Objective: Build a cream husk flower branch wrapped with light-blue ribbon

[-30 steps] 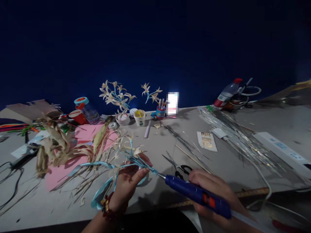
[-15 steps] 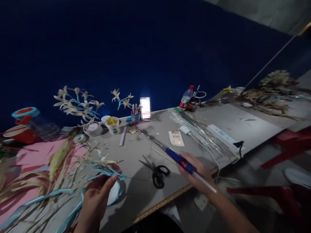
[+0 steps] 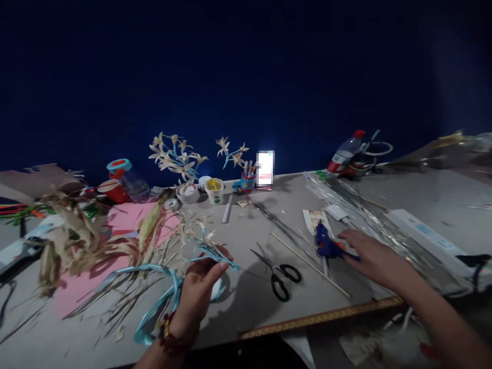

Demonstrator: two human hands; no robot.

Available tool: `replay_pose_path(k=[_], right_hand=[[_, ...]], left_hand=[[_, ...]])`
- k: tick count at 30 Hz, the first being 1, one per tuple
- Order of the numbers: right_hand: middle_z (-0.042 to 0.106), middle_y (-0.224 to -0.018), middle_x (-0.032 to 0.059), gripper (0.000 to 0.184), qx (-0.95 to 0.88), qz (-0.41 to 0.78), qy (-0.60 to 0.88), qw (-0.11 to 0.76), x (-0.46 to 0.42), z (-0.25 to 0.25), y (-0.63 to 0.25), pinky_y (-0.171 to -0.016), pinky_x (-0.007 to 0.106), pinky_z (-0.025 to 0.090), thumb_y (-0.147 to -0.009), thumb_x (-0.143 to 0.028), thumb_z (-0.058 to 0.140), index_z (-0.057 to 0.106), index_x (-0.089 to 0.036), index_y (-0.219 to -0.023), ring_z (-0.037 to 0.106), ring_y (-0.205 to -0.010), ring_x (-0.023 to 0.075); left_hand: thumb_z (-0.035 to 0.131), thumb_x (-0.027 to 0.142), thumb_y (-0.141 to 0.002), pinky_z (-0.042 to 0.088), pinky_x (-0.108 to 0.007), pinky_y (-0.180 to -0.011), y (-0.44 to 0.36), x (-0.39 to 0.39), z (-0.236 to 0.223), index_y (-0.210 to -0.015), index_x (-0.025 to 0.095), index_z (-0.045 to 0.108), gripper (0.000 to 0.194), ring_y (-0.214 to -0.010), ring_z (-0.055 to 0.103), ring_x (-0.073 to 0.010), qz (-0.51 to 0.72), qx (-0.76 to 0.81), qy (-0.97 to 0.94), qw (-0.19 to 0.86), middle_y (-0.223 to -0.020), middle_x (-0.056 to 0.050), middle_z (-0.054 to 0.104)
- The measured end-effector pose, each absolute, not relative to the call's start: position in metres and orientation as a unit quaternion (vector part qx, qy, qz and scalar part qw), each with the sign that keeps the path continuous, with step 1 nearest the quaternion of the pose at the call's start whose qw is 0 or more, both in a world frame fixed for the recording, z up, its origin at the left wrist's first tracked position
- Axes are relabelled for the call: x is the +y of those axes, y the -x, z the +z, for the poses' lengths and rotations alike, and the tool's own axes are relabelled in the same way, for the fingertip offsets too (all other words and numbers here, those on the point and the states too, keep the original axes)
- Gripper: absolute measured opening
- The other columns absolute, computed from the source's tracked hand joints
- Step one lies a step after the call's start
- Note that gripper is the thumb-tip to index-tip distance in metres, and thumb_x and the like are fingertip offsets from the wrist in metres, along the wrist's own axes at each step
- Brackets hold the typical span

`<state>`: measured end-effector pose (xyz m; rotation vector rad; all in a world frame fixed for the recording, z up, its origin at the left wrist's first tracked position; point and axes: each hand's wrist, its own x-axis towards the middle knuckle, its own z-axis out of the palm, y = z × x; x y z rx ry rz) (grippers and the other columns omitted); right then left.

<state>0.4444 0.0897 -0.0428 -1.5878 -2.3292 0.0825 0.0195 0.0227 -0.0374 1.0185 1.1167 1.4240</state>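
Observation:
My left hand (image 3: 200, 289) pinches a stem wrapped in light blue ribbon (image 3: 215, 254), with pale dried-leaf flowers (image 3: 192, 233) at its far end. A loose length of the blue ribbon (image 3: 154, 312) hangs down by my wrist. My right hand (image 3: 371, 256) reaches out over the table and its fingers lie loosely around the rear of a blue glue gun (image 3: 326, 245). The gun rests on the grey table (image 3: 246, 307) with its nose tipped down. Black-handled scissors (image 3: 279, 274) lie between my two hands.
Dried husks (image 3: 73, 241) lie on pink paper (image 3: 126, 218) at the left. Finished flower sprays (image 3: 175, 156), small cups (image 3: 214, 190), a lit phone (image 3: 265, 168) and a bottle (image 3: 344, 154) stand along the dark blue wall. Clear wrapping (image 3: 369, 215), a white power strip (image 3: 426, 233) and a thin stick (image 3: 307, 261) lie at the right.
The view has swung back to the left. My right hand has carried the glue gun further out and brought it down onto the table. My left hand still holds the ribbon-wrapped stem.

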Motion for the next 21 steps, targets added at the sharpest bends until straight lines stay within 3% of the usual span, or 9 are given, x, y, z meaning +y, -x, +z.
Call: replay_pose_path(k=[2,4,5,9,15,21], right_hand=[[0.072,-0.103,0.0120,0.015,-0.826,-0.005,0.511,0.237,0.069,-0.024,-0.407,-0.078,0.041,0.056,-0.088,-0.030,0.062,0.064,-0.024,-0.102,0.071,-0.091,0.0294],[0.071,-0.093,0.0065,0.007,-0.825,-0.013,0.439,0.354,0.043,-0.007,-0.355,-0.081,0.038,0.056,-0.090,-0.022,0.064,0.061,-0.025,-0.095,0.070,-0.088,0.0240],[0.071,-0.088,0.0042,0.011,-0.832,-0.011,0.395,0.390,0.032,0.000,-0.327,-0.080,0.035,0.056,-0.088,-0.016,0.066,0.061,-0.024,-0.095,0.069,-0.084,0.0207],[0.071,-0.084,0.0033,0.018,-0.832,-0.025,0.301,0.466,0.008,0.012,-0.241,-0.085,0.037,0.056,-0.083,-0.010,0.073,0.066,-0.019,-0.097,0.066,-0.081,0.0185],[0.071,-0.082,0.0038,0.018,-0.806,-0.042,0.329,0.490,0.015,0.004,-0.211,-0.083,0.041,0.054,-0.082,-0.011,0.073,0.064,-0.020,-0.094,0.063,-0.077,0.0197],[0.070,-0.081,0.0028,0.016,-0.814,-0.020,0.334,0.474,0.017,0.004,-0.214,-0.082,0.042,0.052,-0.084,-0.011,0.067,0.064,-0.024,-0.092,0.063,-0.076,0.0201]], left_hand=[[0.076,0.035,-0.079,0.053,-0.032,-0.083,-0.022,0.021,-0.034,-0.086,0.017,0.076,0.019,-0.087,0.069,-0.0231,0.585,0.468,-0.436,0.498,-0.088,-0.007,0.076],[0.073,0.036,-0.082,0.054,-0.032,-0.083,-0.025,0.020,-0.029,-0.086,0.019,0.076,0.018,-0.087,0.069,-0.0230,0.568,0.488,-0.461,0.477,-0.087,-0.006,0.076],[0.071,0.036,-0.083,0.054,-0.032,-0.083,-0.027,0.019,-0.027,-0.086,0.020,0.076,0.017,-0.087,0.070,-0.0229,0.559,0.499,-0.473,0.464,-0.088,-0.006,0.076],[0.069,0.037,-0.083,0.053,-0.032,-0.084,-0.037,0.011,-0.022,-0.086,0.022,0.075,0.016,-0.086,0.070,-0.0227,0.546,0.530,-0.491,0.423,-0.086,-0.004,0.077],[0.069,0.038,-0.083,0.045,-0.036,-0.096,-0.038,0.000,-0.020,-0.091,0.022,0.075,0.019,-0.094,0.067,-0.0248,0.510,0.566,-0.494,0.419,-0.093,-0.004,0.077],[0.069,0.038,-0.084,0.046,-0.036,-0.093,-0.037,-0.001,-0.016,-0.089,0.022,0.074,0.017,-0.091,0.066,-0.0245,0.526,0.547,-0.499,0.420,-0.091,-0.004,0.074]])
